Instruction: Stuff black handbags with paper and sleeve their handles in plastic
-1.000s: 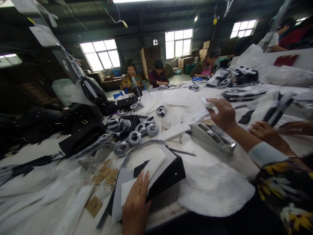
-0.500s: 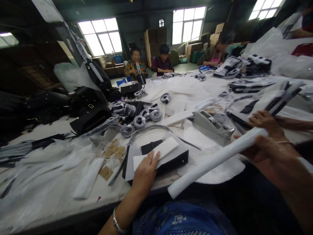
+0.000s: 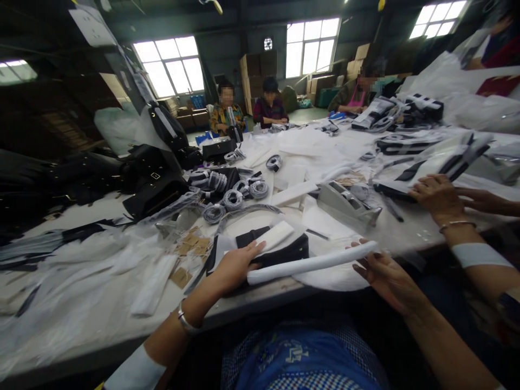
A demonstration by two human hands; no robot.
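Note:
My left hand (image 3: 233,266) lies flat, fingers stretched, on a black bag (image 3: 284,252) at the table's near edge, touching the white foam strip (image 3: 275,236) on top of it. My right hand (image 3: 384,275) holds one end of a long white paper roll (image 3: 309,264); the roll runs level above the table edge, and its other end reaches my left hand.
A grey tape dispenser (image 3: 345,203) stands behind the bag. Coiled straps (image 3: 233,199), black bags (image 3: 154,192), brown tags (image 3: 190,245) and white wrapping paper (image 3: 89,271) cover the table. A neighbour's hands (image 3: 441,196) work at right. Three people sit at the far end.
My right hand reached far across the table, came back with the white roll, and now holds it level at the bag. My left hand stayed on the bag.

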